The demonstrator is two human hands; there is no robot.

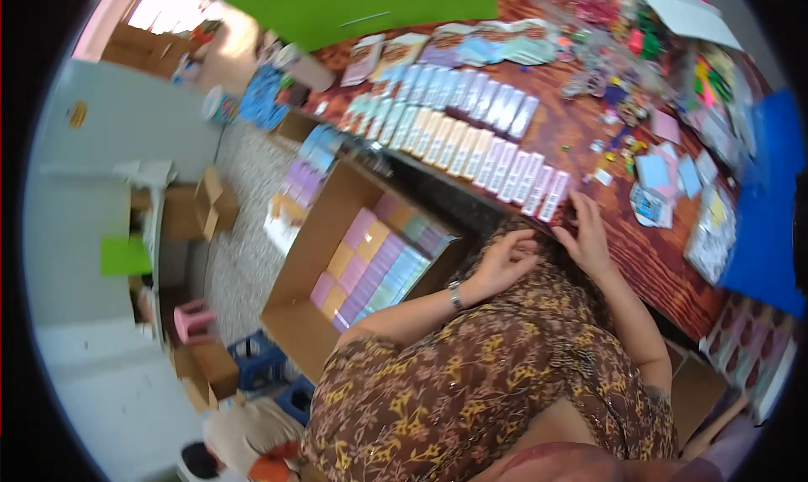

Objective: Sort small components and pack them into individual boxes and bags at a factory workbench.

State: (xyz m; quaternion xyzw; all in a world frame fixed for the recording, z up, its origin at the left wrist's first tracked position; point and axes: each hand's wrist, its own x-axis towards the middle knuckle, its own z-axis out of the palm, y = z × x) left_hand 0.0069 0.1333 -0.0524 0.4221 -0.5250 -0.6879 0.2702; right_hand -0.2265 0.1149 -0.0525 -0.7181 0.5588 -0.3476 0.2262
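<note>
**Thin margin for a knock**

Left hand (503, 268) nearest me: fingers curled above the lap; I can't tell whether they hold anything. Right hand (589, 240): thumb and fingers spread at the near edge of the tabletop (665, 267), just beside the pink end box (553, 196); contact unclear to me. Open carton (307, 221) below that edge, with coloured packs (370, 267) inside. Slim boxes (450, 141) in two rows along the near edge. My worry: a fingertip nudge could topple the end box, even tip it off. Pouches (497, 45) beyond.

Bright | glare upper left | slight blur | edges bent, corners black
</note>
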